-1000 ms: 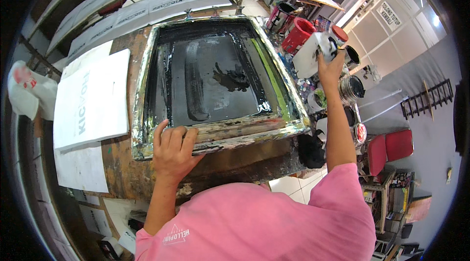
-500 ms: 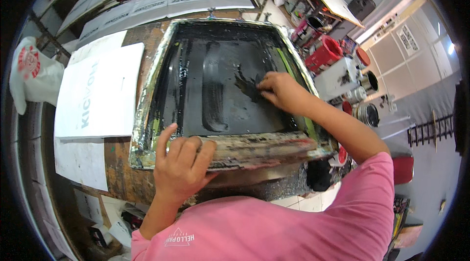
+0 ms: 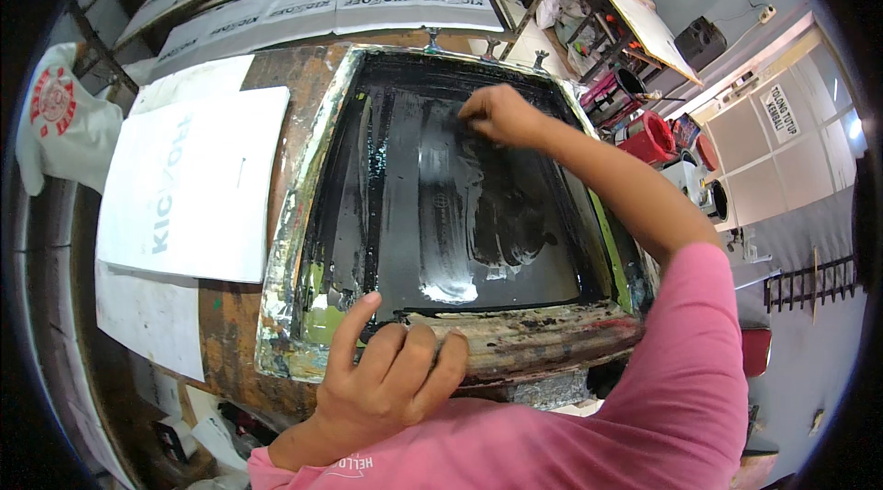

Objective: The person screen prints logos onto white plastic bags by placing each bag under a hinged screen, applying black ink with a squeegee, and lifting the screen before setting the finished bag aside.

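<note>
A screen printing frame (image 3: 552, 347) with wooden rails, crusted with paint, lies in front of me. Its mesh (image 3: 405, 233) is dark and wet, with glossy black smears. Toward the far part of the mesh, my right hand (image 3: 501, 118) is closed, fingertips down near the surface; whatever it pinches is hidden under the fingers. My left hand (image 3: 391, 366) is curled over the near rail left of its middle, index finger stretched out toward the mesh, thumb out of sight.
Left of the frame, a stack of white printed sheets (image 3: 198, 187) lies on the stained wooden table (image 3: 225, 324). A white printed bag (image 3: 69, 122) hangs farther left. Red tubs (image 3: 648, 136) and other paint containers crowd the right side. Racks with printed sheets (image 3: 368, 3) stand behind.
My right hand has moved away from me and slightly left across the mesh. The wet black smear now covers more of its right half. My left hand keeps on the near rail; the view has shifted.
</note>
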The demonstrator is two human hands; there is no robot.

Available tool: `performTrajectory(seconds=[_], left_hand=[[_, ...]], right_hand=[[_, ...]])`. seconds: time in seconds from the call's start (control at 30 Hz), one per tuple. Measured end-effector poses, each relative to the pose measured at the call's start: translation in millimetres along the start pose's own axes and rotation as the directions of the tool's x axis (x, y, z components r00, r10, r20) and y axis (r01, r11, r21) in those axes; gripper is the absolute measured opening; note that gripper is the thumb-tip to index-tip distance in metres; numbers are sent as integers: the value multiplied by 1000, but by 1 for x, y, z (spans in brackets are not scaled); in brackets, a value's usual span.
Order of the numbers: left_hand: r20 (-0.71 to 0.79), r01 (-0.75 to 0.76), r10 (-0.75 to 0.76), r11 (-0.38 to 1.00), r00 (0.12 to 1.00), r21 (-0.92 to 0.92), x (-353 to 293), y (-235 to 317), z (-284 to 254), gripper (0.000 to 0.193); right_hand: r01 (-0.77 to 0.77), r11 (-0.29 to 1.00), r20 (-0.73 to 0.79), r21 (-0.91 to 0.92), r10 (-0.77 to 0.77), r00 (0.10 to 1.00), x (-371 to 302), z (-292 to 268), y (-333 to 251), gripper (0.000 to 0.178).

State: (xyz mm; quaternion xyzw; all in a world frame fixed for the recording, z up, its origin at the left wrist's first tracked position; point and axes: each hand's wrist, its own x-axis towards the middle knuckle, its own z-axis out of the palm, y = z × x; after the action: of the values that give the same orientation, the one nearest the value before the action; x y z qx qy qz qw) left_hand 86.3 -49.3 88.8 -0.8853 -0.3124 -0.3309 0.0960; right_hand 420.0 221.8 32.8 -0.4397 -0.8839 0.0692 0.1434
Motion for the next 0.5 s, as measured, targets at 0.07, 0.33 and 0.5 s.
performTrajectory(seconds=[0.07, 0.33, 0.5], left_hand=[[11, 0, -1, 1000, 1000, 12, -2, 0, 1, 19], [16, 34, -34, 999, 999, 31, 0, 0, -2, 17], [6, 13, -13, 1000, 1000, -2, 6, -1, -5, 18]], right_hand=[[131, 982, 48, 139, -139, 989, -24, -6, -56, 23], [217, 922, 215, 321, -294, 931, -93, -39, -138, 41], [-5, 998, -4, -68, 5, 1000, -7, -6, 15, 23]])
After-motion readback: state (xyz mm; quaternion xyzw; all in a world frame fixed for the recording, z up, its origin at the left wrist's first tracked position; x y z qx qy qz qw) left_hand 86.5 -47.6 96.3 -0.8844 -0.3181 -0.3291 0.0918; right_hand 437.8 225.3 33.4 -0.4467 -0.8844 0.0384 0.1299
